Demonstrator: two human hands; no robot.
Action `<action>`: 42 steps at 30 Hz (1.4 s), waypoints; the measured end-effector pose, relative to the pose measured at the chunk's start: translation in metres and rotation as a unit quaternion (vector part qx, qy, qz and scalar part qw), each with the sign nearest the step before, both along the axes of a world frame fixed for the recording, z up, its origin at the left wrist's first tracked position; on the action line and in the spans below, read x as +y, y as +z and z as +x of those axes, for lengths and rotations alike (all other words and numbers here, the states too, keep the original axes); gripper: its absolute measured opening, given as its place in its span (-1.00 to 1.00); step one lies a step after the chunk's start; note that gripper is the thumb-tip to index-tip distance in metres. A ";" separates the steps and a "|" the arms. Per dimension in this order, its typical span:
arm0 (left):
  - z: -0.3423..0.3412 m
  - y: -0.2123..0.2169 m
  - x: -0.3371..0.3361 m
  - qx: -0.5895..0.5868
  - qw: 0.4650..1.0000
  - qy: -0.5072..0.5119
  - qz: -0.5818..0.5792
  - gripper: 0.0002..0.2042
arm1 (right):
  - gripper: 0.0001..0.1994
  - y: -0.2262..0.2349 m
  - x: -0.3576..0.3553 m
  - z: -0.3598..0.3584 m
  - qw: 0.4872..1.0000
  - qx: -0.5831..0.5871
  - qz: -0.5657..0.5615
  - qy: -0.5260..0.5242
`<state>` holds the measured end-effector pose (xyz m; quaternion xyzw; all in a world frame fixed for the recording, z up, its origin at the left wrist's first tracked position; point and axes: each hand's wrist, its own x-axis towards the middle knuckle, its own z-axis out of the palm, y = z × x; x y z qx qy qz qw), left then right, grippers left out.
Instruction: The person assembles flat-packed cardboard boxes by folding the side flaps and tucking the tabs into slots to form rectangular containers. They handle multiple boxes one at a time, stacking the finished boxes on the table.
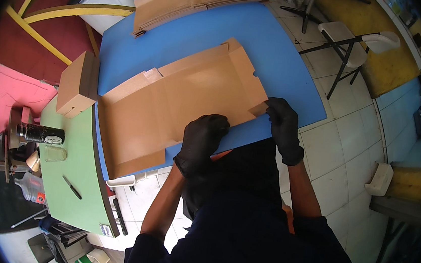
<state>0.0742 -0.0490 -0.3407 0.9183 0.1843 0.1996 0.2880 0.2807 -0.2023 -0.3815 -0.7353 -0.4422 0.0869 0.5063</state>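
A partly folded brown cardboard box [189, 91] lies wide and shallow across the blue table, its far and side walls standing up. My left hand [202, 140], in a black glove, is closed at the box's near edge, its fingertips curled over the cardboard. At the near right corner my right hand [284, 124], gloved the same way, pinches a small corner flap [259, 109]. Part of the near edge is hidden behind my left hand.
Flat cardboard blanks [197, 3] are stacked at the far edge of the blue table [298, 64]. On the left, a closed cardboard box [79, 84], a black bottle [43, 134], a glass [55, 154] and a knife [72, 187] rest on a green table [72, 169]. A folding chair [348, 46] stands far right.
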 end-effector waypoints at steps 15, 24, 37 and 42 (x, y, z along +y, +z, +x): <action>0.096 0.000 0.006 0.066 0.971 -0.115 -0.198 -0.75 | -0.43 0.001 -0.001 -0.044 0.989 0.082 0.019 -0.119; 0.142 0.001 0.027 0.168 0.938 -0.225 -0.205 -0.67 | -0.53 0.010 -0.002 -0.056 0.880 0.413 0.136 -0.190; 0.146 -0.009 0.030 0.141 0.943 -0.153 -0.260 -0.77 | -0.54 0.004 0.003 -0.051 0.824 0.485 0.209 -0.204; 0.134 -0.013 0.034 0.061 0.951 -0.194 -0.232 -0.76 | -0.59 -0.032 0.006 -0.051 0.822 0.486 0.230 -0.187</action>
